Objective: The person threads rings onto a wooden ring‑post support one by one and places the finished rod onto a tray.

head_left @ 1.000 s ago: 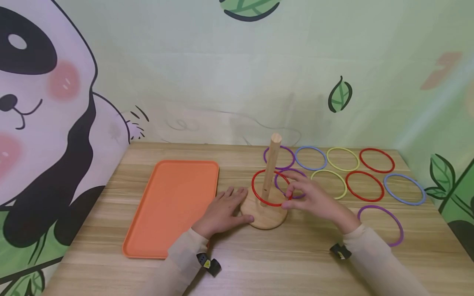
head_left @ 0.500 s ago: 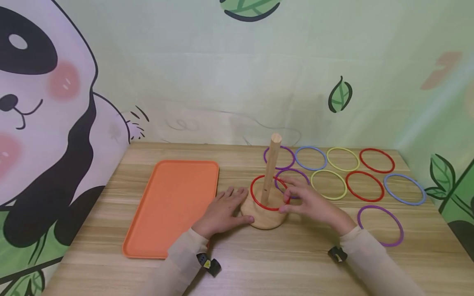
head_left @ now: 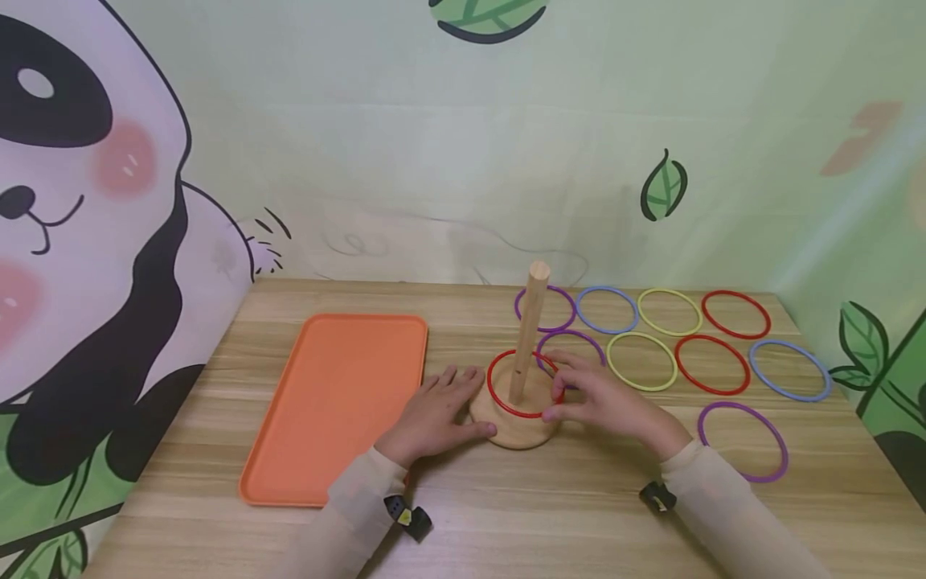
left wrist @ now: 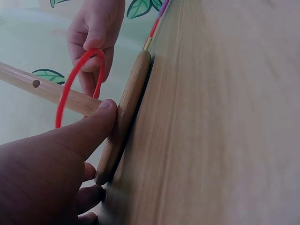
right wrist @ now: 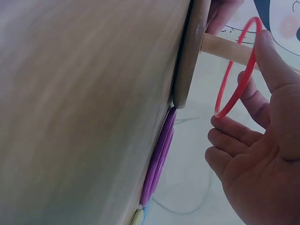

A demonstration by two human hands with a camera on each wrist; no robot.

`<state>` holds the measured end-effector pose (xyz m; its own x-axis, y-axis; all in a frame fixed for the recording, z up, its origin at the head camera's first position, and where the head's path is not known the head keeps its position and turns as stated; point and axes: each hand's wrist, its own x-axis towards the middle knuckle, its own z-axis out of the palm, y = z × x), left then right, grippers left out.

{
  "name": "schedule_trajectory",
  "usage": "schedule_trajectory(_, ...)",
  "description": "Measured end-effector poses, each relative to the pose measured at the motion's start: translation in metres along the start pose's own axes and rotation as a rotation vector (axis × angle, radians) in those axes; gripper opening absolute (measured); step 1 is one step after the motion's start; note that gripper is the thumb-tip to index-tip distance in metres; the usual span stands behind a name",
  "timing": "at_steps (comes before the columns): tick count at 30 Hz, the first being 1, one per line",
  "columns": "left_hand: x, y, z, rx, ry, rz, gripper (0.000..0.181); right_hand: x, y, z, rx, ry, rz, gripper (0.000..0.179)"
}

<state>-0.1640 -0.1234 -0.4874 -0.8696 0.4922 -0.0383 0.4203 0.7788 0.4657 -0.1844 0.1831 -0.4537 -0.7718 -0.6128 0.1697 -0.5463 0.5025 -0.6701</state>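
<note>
A wooden peg [head_left: 530, 322] stands upright on a round wooden base [head_left: 517, 435]. Around the lower part of the peg is a red ring [right wrist: 243, 88], held raised above the base and slightly tilted. My right hand [head_left: 611, 398] pinches the ring's right side between thumb and fingers. Its other fingers spread loosely below the ring in the right wrist view. My left hand [head_left: 437, 414] rests at the base's left edge, thumb [left wrist: 101, 119] on top and fingers spread out flat. Part of the ring is hidden behind my left thumb in the left wrist view.
An orange tray [head_left: 347, 402] lies on the left of the table. Rings in purple [head_left: 784, 450], blue [head_left: 829, 382], yellow [head_left: 676, 366] and red [head_left: 748, 370] lie flat at the back and right. A panda-print cloth [head_left: 362, 145] hangs behind the table.
My right hand has lowered the red ring along the peg, closer to the base, and shifted slightly left with it. The left hand has stayed in place.
</note>
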Motion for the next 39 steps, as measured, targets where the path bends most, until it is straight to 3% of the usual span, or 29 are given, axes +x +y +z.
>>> schedule_trajectory(18, 0.0, 0.001, 0.0, -0.006, -0.005, 0.001, 0.092, 0.005, -0.002, 0.003, -0.093, -0.106, 0.103, 0.029)
schedule_trajectory(30, -0.001, -0.001, 0.001, -0.006, -0.013, 0.004, 0.093, 0.01, -0.002, 0.007, -0.158, -0.16, 0.072, 0.031)
schedule_trajectory(39, 0.0, -0.001, 0.001, 0.0, -0.006, 0.008, 0.092, 0.014, -0.005, 0.011, -0.144, -0.173, 0.038, 0.031)
